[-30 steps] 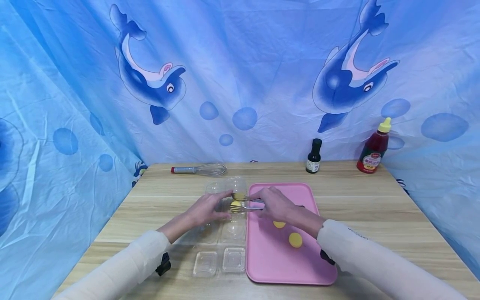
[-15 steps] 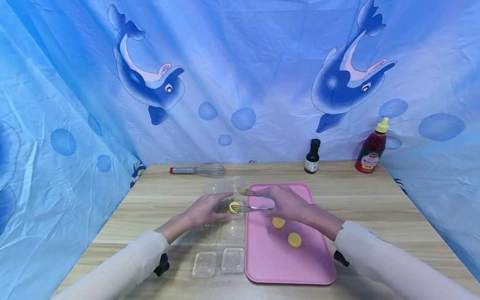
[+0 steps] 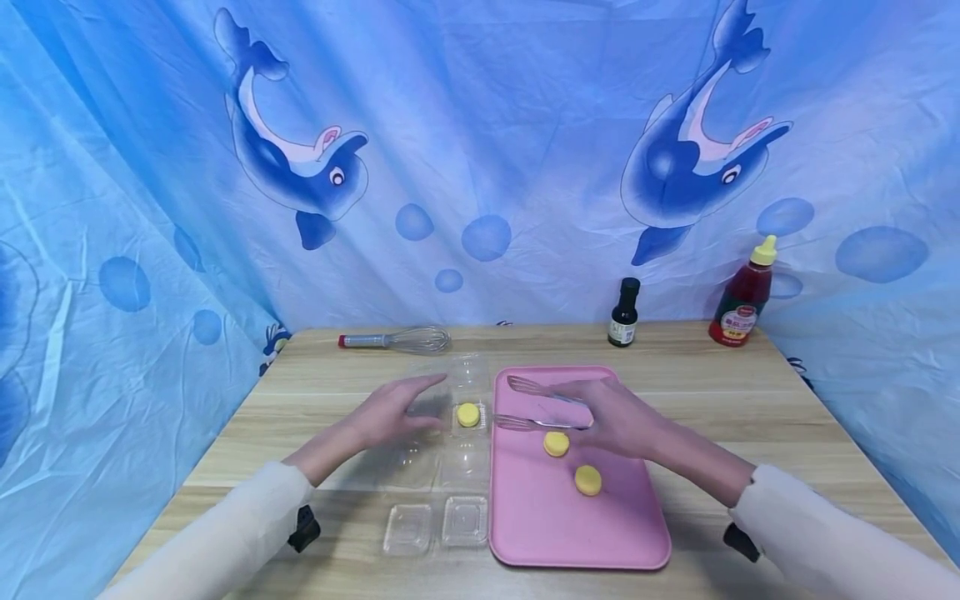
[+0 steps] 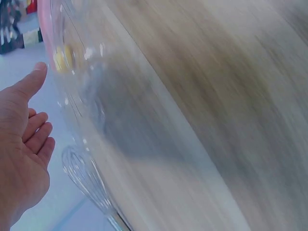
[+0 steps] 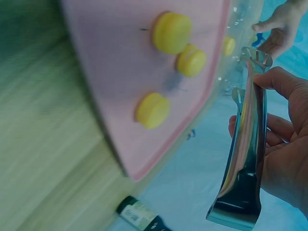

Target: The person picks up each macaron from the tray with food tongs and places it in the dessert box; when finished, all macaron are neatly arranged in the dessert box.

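Observation:
My right hand [image 3: 618, 417] holds metal tongs [image 5: 245, 144] with forked ends, pinched between thumb and fingers. Their two arms are spread apart over the left part of a pink tray [image 3: 577, 533], with nothing between the tips. A yellow macaron [image 3: 468, 415] sits in a compartment of a clear plastic container [image 3: 465, 467] left of the tray. Beside that container my left hand [image 3: 386, 412] is held with thumb and fingers apart, holding nothing. Three more macarons lie on the tray in the right wrist view, including one near the middle [image 5: 191, 60]; my right hand hides one from the head view.
A whisk [image 3: 405, 339] lies at the back left of the wooden table [image 3: 300, 400]. Toward the back right stand a small dark bottle [image 3: 625, 312] and a red sauce bottle [image 3: 742, 296] with a yellow cap. A blue dolphin-print curtain [image 3: 480, 150] hangs behind.
The tongs have drawn off the macaron in the container and moved right over the tray with my right hand. My left hand has pulled back a little to the left.

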`<move>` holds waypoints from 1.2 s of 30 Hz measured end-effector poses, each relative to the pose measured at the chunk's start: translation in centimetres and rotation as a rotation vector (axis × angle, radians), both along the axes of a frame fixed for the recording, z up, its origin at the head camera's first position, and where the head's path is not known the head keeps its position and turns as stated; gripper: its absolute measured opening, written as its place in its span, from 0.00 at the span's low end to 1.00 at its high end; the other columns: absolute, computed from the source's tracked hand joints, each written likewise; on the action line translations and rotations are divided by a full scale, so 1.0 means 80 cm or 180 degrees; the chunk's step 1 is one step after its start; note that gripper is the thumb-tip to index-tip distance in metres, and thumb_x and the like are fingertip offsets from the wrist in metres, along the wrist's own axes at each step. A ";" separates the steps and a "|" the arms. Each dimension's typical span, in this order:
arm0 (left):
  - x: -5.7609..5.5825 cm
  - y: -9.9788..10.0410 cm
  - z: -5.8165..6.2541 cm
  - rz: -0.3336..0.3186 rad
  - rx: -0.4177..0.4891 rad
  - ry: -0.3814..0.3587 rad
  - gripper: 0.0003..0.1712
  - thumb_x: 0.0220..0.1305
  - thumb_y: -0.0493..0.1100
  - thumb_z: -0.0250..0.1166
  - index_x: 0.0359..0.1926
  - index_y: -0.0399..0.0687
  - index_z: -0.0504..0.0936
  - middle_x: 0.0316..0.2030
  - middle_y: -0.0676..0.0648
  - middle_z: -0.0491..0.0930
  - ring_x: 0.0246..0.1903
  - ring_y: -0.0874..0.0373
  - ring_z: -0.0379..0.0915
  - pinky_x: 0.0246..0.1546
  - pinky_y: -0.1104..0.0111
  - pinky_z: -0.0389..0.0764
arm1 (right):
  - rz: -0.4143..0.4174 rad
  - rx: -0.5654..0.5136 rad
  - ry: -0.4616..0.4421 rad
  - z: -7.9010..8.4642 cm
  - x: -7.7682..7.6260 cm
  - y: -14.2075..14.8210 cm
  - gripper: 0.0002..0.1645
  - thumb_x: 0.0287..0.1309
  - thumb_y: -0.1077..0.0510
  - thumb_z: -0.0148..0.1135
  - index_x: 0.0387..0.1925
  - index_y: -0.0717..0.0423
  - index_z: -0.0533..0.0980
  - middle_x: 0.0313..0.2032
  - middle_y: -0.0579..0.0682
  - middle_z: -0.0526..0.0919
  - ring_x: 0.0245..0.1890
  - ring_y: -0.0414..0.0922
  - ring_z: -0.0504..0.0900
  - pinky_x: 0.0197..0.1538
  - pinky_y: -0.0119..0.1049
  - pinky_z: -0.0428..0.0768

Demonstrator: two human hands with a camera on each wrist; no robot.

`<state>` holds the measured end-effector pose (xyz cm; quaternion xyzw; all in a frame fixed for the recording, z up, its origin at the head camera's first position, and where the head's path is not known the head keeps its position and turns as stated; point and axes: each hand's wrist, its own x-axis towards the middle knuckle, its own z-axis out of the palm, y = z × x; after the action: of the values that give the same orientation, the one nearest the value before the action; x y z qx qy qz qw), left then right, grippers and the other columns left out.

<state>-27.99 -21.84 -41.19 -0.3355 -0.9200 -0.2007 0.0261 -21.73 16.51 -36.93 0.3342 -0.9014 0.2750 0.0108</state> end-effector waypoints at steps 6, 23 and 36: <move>-0.001 -0.025 -0.007 0.0096 0.0083 -0.0062 0.45 0.64 0.46 0.78 0.77 0.37 0.69 0.73 0.34 0.71 0.71 0.35 0.69 0.73 0.42 0.68 | -0.0166 0.0015 -0.0214 -0.011 0.012 0.022 0.39 0.52 0.66 0.81 0.67 0.64 0.78 0.64 0.58 0.83 0.64 0.56 0.81 0.58 0.52 0.84; 0.002 -0.055 -0.027 0.0002 0.0207 -0.0049 0.46 0.67 0.52 0.75 0.78 0.38 0.68 0.73 0.36 0.71 0.71 0.36 0.70 0.72 0.42 0.68 | -0.0326 0.0121 -0.0355 -0.024 0.036 0.052 0.40 0.51 0.64 0.83 0.67 0.56 0.80 0.61 0.54 0.86 0.62 0.57 0.82 0.53 0.50 0.85; 0.001 -0.054 -0.031 0.0030 0.0171 -0.0138 0.45 0.68 0.49 0.75 0.78 0.38 0.67 0.74 0.36 0.71 0.71 0.37 0.69 0.73 0.43 0.68 | -0.0534 0.0133 -0.0505 -0.031 0.040 0.061 0.37 0.52 0.63 0.83 0.66 0.57 0.81 0.58 0.50 0.88 0.61 0.56 0.83 0.46 0.40 0.82</move>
<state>-27.91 -26.16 -43.65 -0.3259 -0.9163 -0.2324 0.0161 -18.51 21.40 -39.44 0.2350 -0.9298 0.2799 -0.0445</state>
